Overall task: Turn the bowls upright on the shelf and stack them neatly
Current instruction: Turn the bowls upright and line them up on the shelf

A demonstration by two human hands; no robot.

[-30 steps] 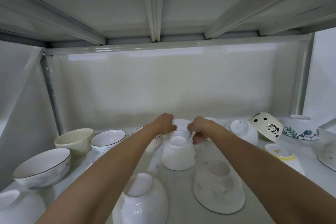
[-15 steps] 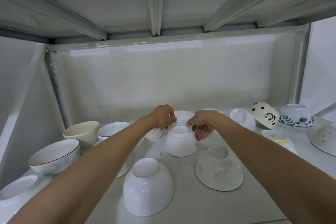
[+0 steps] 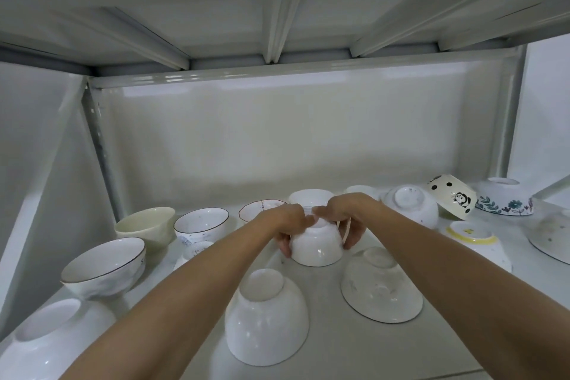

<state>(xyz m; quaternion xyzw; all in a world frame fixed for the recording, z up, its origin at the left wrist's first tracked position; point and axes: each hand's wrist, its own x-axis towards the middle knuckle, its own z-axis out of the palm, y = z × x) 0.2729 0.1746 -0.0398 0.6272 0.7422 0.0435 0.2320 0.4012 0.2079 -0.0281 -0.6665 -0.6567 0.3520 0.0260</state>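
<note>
- The white bowl (image 3: 317, 243) sits upside down mid-shelf, foot ring up, rim on the shelf (image 3: 333, 348).
- My left hand (image 3: 287, 225) and right hand (image 3: 345, 219) wrap it from either side; my fingers are curled closed on its wall, thumbs near the foot.
- It's glazed ceramic: stiff, smooth, likely slick and chip-prone, and light enough for two hands. I judge the sidewall near the rim the best hold for flipping.
- Just behind stands an upright white bowl, where I'd probably stack it.
- More upturned bowls lie close in front: a deep one (image 3: 266, 318) and a speckled one (image 3: 381, 285), so room for turning is tight.
- Upright bowls line the left; a panda bowl (image 3: 453, 199) tilts at the right.
- The shelf is pale, smooth metal, with a low shelf overhead.
</note>
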